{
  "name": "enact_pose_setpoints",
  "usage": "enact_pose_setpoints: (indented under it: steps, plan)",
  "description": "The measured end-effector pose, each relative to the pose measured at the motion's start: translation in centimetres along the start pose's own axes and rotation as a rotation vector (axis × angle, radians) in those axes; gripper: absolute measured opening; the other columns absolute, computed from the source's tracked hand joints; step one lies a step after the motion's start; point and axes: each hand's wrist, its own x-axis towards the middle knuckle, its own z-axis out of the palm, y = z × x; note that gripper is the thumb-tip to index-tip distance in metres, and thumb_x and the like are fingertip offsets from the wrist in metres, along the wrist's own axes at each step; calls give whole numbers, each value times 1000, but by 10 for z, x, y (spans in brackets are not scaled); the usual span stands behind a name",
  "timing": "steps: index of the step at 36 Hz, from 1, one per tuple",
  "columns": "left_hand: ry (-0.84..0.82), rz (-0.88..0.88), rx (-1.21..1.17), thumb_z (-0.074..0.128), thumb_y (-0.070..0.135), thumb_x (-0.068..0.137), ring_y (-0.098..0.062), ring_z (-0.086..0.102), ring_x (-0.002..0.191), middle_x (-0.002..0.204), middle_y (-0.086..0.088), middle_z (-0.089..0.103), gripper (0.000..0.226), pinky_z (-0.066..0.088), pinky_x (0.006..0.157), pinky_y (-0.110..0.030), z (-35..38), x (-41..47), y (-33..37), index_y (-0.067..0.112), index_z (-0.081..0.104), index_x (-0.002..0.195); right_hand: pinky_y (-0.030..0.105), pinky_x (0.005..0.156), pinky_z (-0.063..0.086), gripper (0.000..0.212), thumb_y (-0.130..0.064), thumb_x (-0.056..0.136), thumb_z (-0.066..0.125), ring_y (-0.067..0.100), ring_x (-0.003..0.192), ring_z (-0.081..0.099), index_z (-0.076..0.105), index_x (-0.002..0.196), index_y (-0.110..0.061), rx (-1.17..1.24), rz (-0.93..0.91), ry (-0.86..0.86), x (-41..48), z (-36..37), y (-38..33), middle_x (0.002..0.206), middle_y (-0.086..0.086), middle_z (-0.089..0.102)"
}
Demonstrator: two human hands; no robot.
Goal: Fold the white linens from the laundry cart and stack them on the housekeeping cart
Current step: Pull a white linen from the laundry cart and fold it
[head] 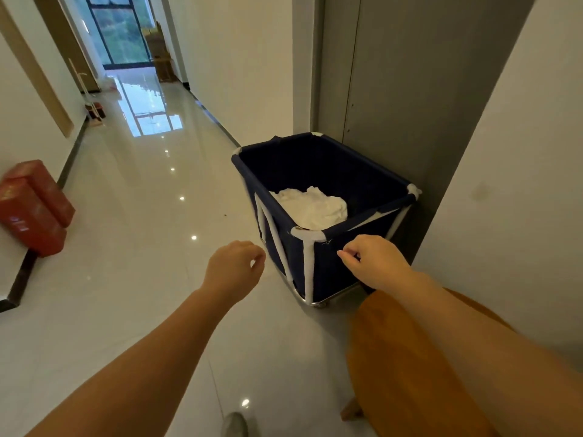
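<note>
Left fingers (256, 251): loosely curled, thumb tip close to forefinger, nothing held. Left hand (235, 269) hangs over the floor (142, 247), just left of the laundry cart's near corner, not touching it.

Right fingers (348, 255): loosely curled, thumb pointing toward the cart corner, nothing visibly held. Right hand (375, 263) sits in front of the cart's near side, just below the rim. Contact with the fabric: cannot tell.

White linens (310, 209): one crumpled heap at the bottom of the laundry cart (328, 272), toward its near-left side. The heap lies beyond and between both hands, apart from the fingers, behind the near rim.

Cart: navy fabric, white-wrapped frame, metal base, standing against a grey door (410, 89).

Surroundings: glossy tiled corridor floor with light reflections; red boxes (31, 206) against the left wall; window (120, 29) at the far end; orange garment (410, 357) under the right forearm; shoe tip (235, 425) at the bottom edge.
</note>
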Motion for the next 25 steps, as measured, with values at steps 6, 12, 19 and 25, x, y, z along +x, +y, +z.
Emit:
enact_pose_setpoints:
  steps: [6,12,19,25]
  plan:
    - [-22,20,-38,54,24,93,-15,58,87,92,5,67,18,47,75,-27,30,92,-68,18,71,97,41,58,45,42,-38,96,48,21,57,53,56,64,-12,27,69,41,96,32,-4,61,6,53]
    - [-99,46,-115,56,24,91,-13,59,88,94,8,67,17,47,78,-26,48,172,-134,20,71,96,40,61,47,36,-33,95,52,23,64,57,64,75,-6,124,230,39,180,55,-20,69,11,60]
    - [-175,125,-112,57,23,90,-13,60,87,93,7,68,13,49,78,-27,80,252,-174,19,70,89,39,65,50,33,-30,94,54,21,66,58,66,76,-6,143,320,22,244,78,-8,71,10,62]
    - [-253,148,-113,55,24,90,-13,60,82,89,8,66,15,48,71,-25,118,319,-186,20,69,86,34,63,46,32,-25,95,54,20,66,56,62,69,-8,165,373,13,298,89,19,68,7,59]
